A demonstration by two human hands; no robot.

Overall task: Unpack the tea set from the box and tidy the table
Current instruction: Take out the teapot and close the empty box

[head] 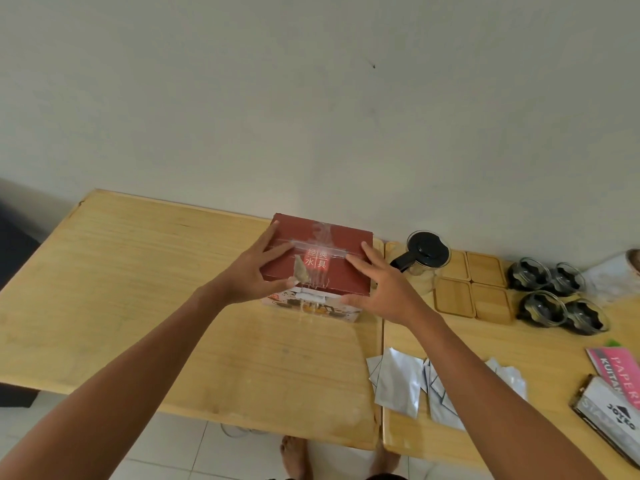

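A: Item, nearest edge: foil sachets point(398, 382), loose, lying on the table point(173, 323) at right front. Printed packets point(613, 386) beyond them at the far right.

B: Next, the hands?

A: Left hand point(256, 271), fingers spread, laid flat on the box top, thumb near a peeling tape end. Right hand point(384, 285), fingers spread, resting on the top's right side, thumb at the front edge. Neither curls round anything.

B: The task's thing?

A: Red box point(322, 265), mid-table, lid closed, clear tape crossing the top and running down the front. Judged: stiff cardboard, smooth taped top likely slippery, contents probably glass, so moderately heavy and fragile. Best held by the two side walls, kept level; the tape end by the left thumb is the place to start peeling.

B: Beyond?

A: Glass pot point(427, 258), black lid, just right of the box. Four wooden coasters point(472, 285), then four glass cups point(557, 296).
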